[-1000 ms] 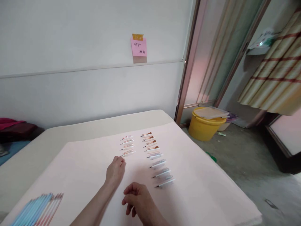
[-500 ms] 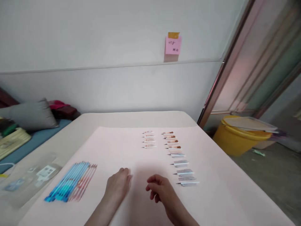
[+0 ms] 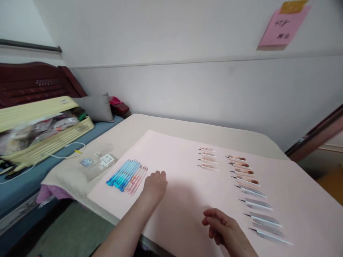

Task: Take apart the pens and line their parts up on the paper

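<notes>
My left hand (image 3: 155, 185) is over the pink sheet (image 3: 177, 142), just right of the bundled pens. Its back faces me and its curled fingertips are hidden. The bundle has light-blue pens (image 3: 124, 175) with bright-blue ends, and pinkish pens (image 3: 138, 179) beside them. My right hand (image 3: 223, 228) hovers nearer to me, fingers loosely bent and a little apart, nothing visible in them. To its right runs a column of slim dark-tipped pens: brown-patterned ones (image 3: 242, 172) farther off, greyish ones (image 3: 258, 204) closer. Several pink-patterned pens (image 3: 207, 160) lie in a shorter column left of them.
Clear plastic packaging (image 3: 100, 162) with a white label lies on the cream table (image 3: 233, 137) left of the sheet. Beyond the table's left edge, an open pale-yellow case (image 3: 80, 128) and a grey cushion (image 3: 98, 107) sit on blue bedding. A pink note (image 3: 284, 28) hangs on the wall.
The view has swung left, bringing the open case into sight. My left hand has moved left toward the bundled pens. My right hand stays loosely bent, now lower and farther right in view.
</notes>
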`<state>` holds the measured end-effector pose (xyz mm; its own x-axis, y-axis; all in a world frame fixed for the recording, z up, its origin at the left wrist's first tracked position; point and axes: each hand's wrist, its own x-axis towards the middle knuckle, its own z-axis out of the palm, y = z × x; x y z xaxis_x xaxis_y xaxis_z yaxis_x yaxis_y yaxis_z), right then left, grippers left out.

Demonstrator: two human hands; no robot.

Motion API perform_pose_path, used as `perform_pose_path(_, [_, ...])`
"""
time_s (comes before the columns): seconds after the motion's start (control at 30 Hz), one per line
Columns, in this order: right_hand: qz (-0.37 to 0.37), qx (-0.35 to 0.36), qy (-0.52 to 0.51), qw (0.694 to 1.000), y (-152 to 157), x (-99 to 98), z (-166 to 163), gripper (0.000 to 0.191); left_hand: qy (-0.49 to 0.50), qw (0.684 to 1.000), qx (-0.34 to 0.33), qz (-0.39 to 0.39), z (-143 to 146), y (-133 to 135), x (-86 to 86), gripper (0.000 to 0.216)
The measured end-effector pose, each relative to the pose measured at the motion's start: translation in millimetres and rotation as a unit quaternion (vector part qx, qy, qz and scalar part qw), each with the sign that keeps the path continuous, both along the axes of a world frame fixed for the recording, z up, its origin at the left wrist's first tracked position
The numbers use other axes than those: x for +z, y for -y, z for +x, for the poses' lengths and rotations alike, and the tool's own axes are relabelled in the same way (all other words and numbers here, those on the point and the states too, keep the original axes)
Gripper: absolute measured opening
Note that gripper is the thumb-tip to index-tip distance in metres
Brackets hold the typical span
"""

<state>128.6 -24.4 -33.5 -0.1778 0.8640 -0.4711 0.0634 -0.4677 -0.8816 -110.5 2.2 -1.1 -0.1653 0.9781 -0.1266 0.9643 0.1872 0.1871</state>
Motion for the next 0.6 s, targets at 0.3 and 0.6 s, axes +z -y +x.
perform_pose_path(0.3, [0.017,-0.002,-0.007,1.000,0.3,1.7,6.3,0.026,-0.024,0.988,0.142,-0.058,-59.8,-17.1,-1.8,0.026])
perform_pose_path(0.6, [0.019,0.016,-0.020,0.999,-0.6,5.9,10.0,0.020,0.098,0.989,0.101,-0.056,-23.9,-26.1,-7.3,0.033])
